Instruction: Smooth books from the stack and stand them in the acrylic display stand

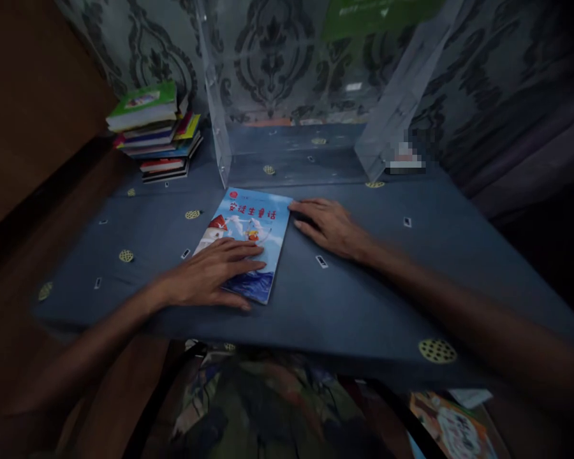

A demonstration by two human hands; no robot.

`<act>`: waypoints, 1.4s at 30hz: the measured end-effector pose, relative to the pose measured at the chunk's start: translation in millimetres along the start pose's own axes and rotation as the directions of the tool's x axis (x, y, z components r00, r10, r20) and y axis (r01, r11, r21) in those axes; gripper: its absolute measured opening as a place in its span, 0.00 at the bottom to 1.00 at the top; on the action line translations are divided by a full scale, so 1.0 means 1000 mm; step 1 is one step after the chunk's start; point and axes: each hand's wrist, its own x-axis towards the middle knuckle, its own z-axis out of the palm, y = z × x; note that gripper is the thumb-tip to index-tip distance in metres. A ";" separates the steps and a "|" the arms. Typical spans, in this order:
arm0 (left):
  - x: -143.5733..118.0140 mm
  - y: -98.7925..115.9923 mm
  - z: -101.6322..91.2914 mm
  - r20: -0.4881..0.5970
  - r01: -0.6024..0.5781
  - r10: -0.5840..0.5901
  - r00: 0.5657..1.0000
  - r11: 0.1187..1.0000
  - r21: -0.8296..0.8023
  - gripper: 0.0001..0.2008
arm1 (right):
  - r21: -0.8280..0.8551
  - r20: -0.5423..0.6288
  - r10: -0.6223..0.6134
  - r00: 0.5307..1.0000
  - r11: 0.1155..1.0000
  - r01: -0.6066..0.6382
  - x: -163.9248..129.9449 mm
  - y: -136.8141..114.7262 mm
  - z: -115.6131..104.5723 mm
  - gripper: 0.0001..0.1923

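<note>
Blue picture book point(249, 239) lies flat on the blue-clothed table point(363, 299), just before the clear box point(291, 153). Left hand point(210, 277) rests flat, fingers spread, on its cover. Right hand point(328, 226) lies open, fingertips touching the book's right edge.

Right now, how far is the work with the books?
Done: nothing stands in the clear plastic holder yet. In hand: one blue book lies closed on the table; the left hand rests flat on its cover, the right hand touches its right edge. Left: the stack of books at the back left, untouched.
</note>
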 end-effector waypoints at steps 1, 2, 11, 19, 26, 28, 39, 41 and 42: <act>-0.004 0.002 0.001 0.004 -0.013 0.013 1.000 1.000 0.002 0.32 | 0.005 -0.005 0.011 1.000 1.000 -0.011 0.002 0.000 0.002 0.23; -0.008 0.004 0.003 0.001 -0.013 0.013 1.000 1.000 0.014 0.31 | 0.006 -0.010 0.023 1.000 1.000 -0.022 0.003 -0.001 0.005 0.23; -0.013 0.020 0.019 -0.110 0.028 -0.004 0.994 0.975 0.221 0.18 | -0.005 -0.013 0.061 0.998 0.998 -0.061 -0.008 -0.030 0.012 0.23; -0.017 0.025 0.015 -0.096 0.035 -0.010 0.995 0.965 0.259 0.18 | 0.034 -0.018 -0.032 0.999 0.999 0.033 -0.039 -0.085 0.015 0.21; -0.016 0.031 0.007 -0.062 0.079 -0.067 0.996 0.973 0.218 0.18 | 0.201 -0.045 -0.053 0.998 0.978 0.061 -0.061 -0.110 0.011 0.20; -0.016 0.032 0.006 -0.058 0.088 -0.078 0.995 0.973 0.212 0.18 | 0.238 -0.058 -0.042 0.997 0.970 0.055 -0.066 -0.116 0.010 0.20; -0.021 0.028 0.025 -0.173 0.061 -0.019 0.985 0.968 0.242 0.17 | 0.145 -0.071 -0.178 0.981 0.972 0.187 -0.080 -0.139 0.008 0.16; -0.023 0.027 0.028 -0.190 0.064 -0.017 0.982 0.968 0.244 0.17 | 0.064 -0.061 -0.210 0.976 0.975 0.214 -0.082 -0.140 0.010 0.16; -0.023 0.027 0.028 -0.192 0.062 -0.015 0.981 0.969 0.241 0.17 | 0.031 -0.055 -0.220 0.974 0.975 0.222 -0.083 -0.140 0.010 0.16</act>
